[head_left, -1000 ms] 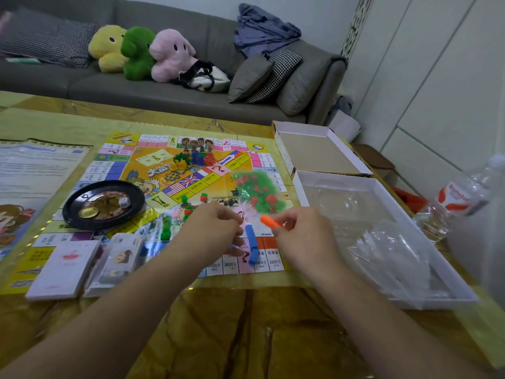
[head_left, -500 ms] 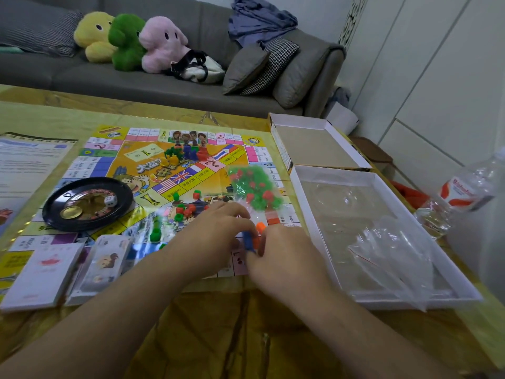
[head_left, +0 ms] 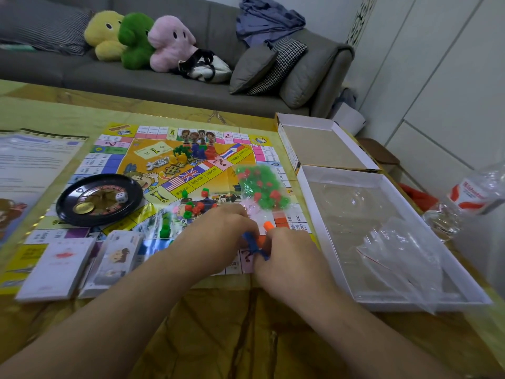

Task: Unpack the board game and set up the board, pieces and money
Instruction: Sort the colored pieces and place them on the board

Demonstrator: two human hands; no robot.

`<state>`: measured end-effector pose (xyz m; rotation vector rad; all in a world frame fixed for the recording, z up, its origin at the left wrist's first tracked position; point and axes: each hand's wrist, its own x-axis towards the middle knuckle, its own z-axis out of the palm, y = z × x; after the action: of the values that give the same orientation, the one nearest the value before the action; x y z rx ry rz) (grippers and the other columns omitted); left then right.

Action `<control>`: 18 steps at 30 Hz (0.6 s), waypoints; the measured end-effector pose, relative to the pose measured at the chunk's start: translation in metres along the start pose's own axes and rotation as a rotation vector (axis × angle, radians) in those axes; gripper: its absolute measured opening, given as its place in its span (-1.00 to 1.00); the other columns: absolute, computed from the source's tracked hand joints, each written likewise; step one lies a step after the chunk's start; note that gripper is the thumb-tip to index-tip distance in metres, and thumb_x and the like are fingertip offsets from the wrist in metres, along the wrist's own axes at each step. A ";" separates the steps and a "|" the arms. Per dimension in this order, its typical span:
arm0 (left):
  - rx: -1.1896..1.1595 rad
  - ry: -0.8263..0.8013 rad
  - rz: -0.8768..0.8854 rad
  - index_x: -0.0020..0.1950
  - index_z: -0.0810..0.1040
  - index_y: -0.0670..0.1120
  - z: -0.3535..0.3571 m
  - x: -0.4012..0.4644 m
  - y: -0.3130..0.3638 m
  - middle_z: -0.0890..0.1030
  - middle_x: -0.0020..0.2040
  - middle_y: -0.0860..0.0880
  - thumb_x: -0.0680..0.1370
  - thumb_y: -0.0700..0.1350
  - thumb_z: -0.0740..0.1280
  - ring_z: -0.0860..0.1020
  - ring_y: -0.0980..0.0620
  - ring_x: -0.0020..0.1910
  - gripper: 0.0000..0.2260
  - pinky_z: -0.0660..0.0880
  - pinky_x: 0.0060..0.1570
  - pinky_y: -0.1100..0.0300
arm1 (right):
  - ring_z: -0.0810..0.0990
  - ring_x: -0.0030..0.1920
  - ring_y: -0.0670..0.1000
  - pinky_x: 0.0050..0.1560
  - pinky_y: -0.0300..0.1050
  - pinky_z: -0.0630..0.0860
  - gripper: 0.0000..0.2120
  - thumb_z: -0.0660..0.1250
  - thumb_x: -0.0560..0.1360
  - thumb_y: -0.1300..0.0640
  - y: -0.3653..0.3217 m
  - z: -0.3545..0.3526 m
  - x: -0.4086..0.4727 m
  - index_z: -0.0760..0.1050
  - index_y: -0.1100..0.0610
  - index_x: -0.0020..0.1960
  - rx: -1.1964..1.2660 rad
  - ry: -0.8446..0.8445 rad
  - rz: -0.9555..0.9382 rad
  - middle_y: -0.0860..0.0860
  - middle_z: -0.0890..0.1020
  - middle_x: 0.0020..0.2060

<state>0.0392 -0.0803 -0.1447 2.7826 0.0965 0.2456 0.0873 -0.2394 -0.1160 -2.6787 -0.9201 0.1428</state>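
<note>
Beside the box tray (head_left: 314, 203), both hands' fingers (head_left: 247, 214) pinching blue piece (head_left: 252, 243), orange piece (head_left: 267, 225).

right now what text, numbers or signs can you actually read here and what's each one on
"?" on a pink square of the game board, beside the hands.
"?" on another pink square near the board's middle.
"3200" on the board's right edge.
Water bottle label: red lettering, too blurred to read.
Board's central title, other prices, card packs, left sheet: unreadable.
</note>
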 end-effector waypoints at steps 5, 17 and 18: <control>0.009 -0.031 -0.020 0.22 0.67 0.19 -0.002 0.000 0.003 0.50 0.14 0.08 0.59 -0.16 0.45 0.46 0.05 0.17 -0.71 0.55 0.13 0.04 | 0.55 -0.13 0.03 -0.22 -0.20 0.44 -0.81 0.38 0.58 0.01 0.004 -0.001 0.000 0.62 0.01 0.18 0.026 0.007 -0.023 -0.04 0.58 -0.11; 0.057 -0.070 0.002 0.25 0.69 0.15 0.001 0.005 0.007 0.51 0.08 0.02 0.54 -0.35 0.39 0.46 0.01 0.12 -0.55 0.50 0.02 0.11 | 0.61 -0.10 0.03 -0.10 -0.13 0.60 -0.81 0.35 0.58 0.18 0.008 0.008 0.005 0.68 0.08 0.13 0.054 0.032 -0.056 0.03 0.67 -0.08; 0.053 -0.059 0.009 0.24 0.70 0.15 0.002 0.005 0.007 0.52 0.07 0.02 0.54 -0.35 0.39 0.46 0.00 0.12 -0.55 0.50 0.02 0.11 | 0.62 -0.10 0.04 -0.09 -0.10 0.62 -0.81 0.34 0.58 0.19 0.008 0.008 0.005 0.68 0.09 0.12 0.054 0.032 -0.059 0.03 0.68 -0.09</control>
<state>0.0444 -0.0873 -0.1433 2.8405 0.0776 0.1656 0.0943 -0.2409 -0.1259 -2.5941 -0.9701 0.1095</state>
